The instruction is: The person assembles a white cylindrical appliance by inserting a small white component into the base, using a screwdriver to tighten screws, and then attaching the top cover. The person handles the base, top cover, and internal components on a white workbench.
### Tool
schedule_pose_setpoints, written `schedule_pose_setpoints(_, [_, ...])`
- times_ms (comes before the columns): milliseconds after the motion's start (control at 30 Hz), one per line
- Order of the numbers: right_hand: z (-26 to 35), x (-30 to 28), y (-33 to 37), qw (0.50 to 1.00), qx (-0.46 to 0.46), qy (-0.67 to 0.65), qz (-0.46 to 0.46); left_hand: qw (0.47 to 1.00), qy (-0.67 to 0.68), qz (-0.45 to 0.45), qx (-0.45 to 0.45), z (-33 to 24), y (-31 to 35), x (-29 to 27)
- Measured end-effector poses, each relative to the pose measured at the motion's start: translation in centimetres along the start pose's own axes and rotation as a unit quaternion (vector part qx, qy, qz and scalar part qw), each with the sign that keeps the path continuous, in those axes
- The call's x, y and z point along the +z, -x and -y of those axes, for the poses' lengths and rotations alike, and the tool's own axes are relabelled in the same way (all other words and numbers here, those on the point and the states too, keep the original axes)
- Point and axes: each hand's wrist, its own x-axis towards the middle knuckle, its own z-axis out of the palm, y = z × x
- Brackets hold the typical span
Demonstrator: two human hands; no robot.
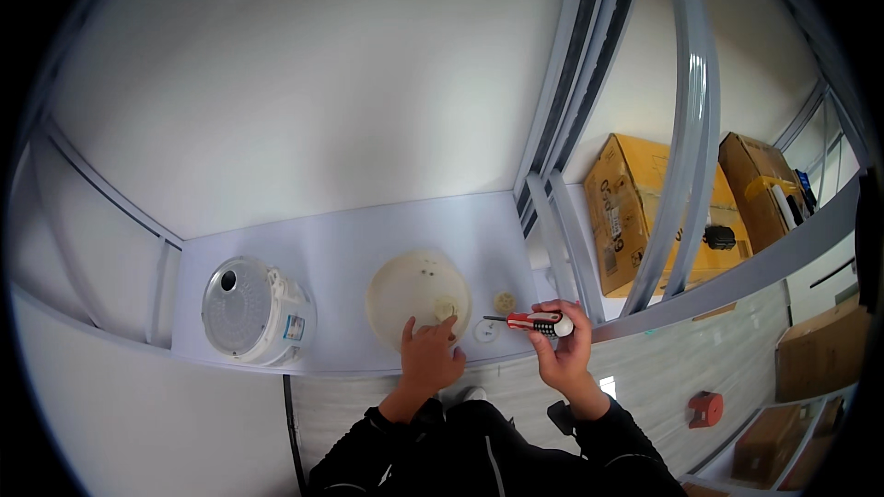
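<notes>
My right hand [569,350] is closed round the red and white handle of a screwdriver [534,320], whose shaft points left, level above the shelf's front edge. My left hand [429,359] has its fingers spread over a wide, round cream disc [394,290], perhaps a lid or shallow basin. Its index fingertip reaches a small round cream part [444,305] lying on that disc; whether it presses on it I cannot tell. Several small dark bits [428,269] sit near the disc's far rim. Right of it lie a small yellowish round piece with holes [504,302] and a pale ring [486,331].
A white bucket [249,310] with a grey lid stands at the left of the white shelf [341,230]. Metal posts [692,101] rise on the right, with cardboard boxes [635,212] behind them. A red stool [705,410] is on the floor at the lower right.
</notes>
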Motion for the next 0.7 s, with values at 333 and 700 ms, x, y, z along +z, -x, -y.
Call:
schedule_pose_setpoints(333, [1.1, 1.5, -0.7, 0.998, 0.059, 0.014, 0.001, 0.973, -0.066, -0.22, -0.021, 2.3, -3.2, 3.5])
schedule_pose_setpoints(700, [3.2, 2.4, -1.5, 0.99, 0.126, 0.047, 0.042, 0.983, -0.083, -0.097, -0.132, 1.2, -3.9, 2.4])
